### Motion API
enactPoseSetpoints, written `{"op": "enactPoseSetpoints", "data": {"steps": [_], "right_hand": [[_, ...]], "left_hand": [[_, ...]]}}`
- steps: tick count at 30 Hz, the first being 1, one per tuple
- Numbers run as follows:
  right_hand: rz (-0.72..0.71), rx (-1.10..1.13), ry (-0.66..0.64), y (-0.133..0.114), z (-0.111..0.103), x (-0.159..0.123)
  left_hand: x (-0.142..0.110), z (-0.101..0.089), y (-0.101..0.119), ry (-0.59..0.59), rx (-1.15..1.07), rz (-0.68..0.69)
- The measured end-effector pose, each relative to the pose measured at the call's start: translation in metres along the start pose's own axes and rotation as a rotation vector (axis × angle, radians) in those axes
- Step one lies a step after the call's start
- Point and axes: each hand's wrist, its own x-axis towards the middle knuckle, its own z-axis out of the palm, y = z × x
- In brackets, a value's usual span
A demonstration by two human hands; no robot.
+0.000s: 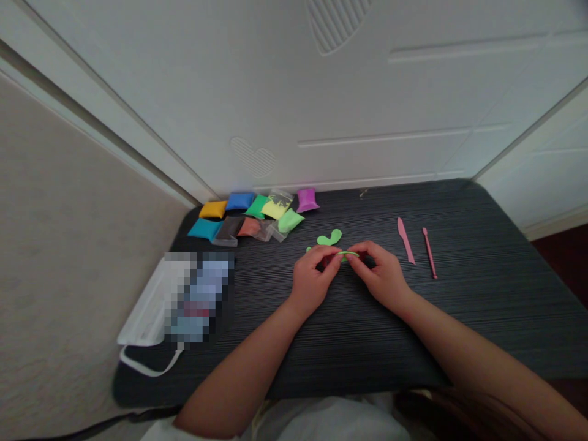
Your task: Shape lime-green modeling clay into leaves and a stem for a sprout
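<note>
Between my fingertips is a thin, flat piece of light green modelling clay (350, 253). My left hand (315, 275) pinches its left end, and my right hand (379, 272) pinches its right end. Just beyond my hands, more light green clay (329, 239) lies on the dark table, shaped into flat rounded lobes. A small bit of the same green shows past the left knuckles, mostly covered by that hand. Something dark pink shows under the left fingers, too hidden to name.
Several bags of coloured clay (250, 214) lie at the back left of the dark table (482, 294). A pink plastic knife (405, 240) and a pink modelling stick (430, 252) are to the right. On the left are a white face mask (147, 306) and a pixelated patch (199, 300).
</note>
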Motion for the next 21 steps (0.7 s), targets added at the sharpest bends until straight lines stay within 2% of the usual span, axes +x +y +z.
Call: {"op": "enactPoseSetpoints", "data": {"steps": [11,21], "right_hand": [[-0.018,-0.001,-0.007,-0.0005,0.0007,0.0002],[-0.023,0.008,-0.016,0.0001,-0.0010,0.0004]], "left_hand": [[0.0003,-0.0008,0.0006,-0.028,-0.014,0.025],[-0.0003,-0.0006,-0.0011,-0.035,-0.047,-0.008]]}}
